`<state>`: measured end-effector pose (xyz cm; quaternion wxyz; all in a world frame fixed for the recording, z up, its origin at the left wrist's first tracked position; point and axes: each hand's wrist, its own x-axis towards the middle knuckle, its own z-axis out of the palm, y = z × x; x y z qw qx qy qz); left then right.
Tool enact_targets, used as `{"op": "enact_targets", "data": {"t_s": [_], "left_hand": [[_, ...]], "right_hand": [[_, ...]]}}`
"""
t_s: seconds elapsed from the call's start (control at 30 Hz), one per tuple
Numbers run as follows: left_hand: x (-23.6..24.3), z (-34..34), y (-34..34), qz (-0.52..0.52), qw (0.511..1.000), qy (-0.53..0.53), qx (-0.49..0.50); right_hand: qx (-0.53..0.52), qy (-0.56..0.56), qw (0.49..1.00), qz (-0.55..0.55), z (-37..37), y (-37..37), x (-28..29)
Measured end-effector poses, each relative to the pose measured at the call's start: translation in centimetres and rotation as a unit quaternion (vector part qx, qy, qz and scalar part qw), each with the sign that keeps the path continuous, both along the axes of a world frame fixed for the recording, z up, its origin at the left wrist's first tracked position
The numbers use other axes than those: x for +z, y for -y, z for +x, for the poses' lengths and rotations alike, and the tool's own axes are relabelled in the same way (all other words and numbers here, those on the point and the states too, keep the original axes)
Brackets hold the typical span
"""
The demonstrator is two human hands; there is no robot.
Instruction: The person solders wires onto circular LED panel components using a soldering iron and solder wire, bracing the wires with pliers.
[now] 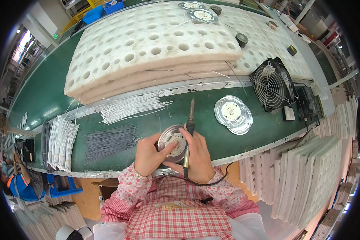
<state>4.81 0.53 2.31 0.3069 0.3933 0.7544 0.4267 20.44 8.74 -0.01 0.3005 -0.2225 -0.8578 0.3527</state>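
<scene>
Between my hands, over the bench's near edge, is a round silver metal lamp plate [164,141] with a pale circuit board [177,149] in its middle. My left hand [149,155] grips its left side, the thumb lying across the board. A soldering iron [191,125] with a black grip stands upright in my right hand [199,158], its tip pointing away from me. My right fingers also touch the plate's right side. The iron's cord [210,184] loops below that hand. To the right, similar silver plates [232,111] lie overlapped on the green bench.
Left of my hands lie grey wires [110,143], white wires [132,107] and a bundled white stack [62,145]. Thick white foam boards with holes [148,44] fill the bench's far side. A black fan [271,86] stands at right. Foam sheets [308,176] lean below the bench.
</scene>
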Motion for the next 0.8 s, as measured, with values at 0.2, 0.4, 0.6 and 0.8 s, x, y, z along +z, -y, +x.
{"op": "enact_targets", "data": {"t_s": [0.2,0.4,0.6,0.8], "left_hand": [[-1.1,-0.3,-1.1,0.021,0.999,-0.033,0.001],[-1.5,-1.0,-1.6,0.03,0.929,-0.366,0.032],[0.4,-2.1,1.5,0.061,0.885,-0.446,-0.118],[0.7,-0.9,2.2,0.138,0.885,-0.359,-0.263]], "right_hand": [[0.026,0.023,0.999,0.027,1.4,-1.3,-0.5],[0.004,0.102,0.992,0.078,1.0,-1.9,0.2],[-0.007,0.014,0.994,0.106,2.2,-4.2,0.8],[0.117,0.093,0.973,0.178,2.3,-4.7,2.3]]}}
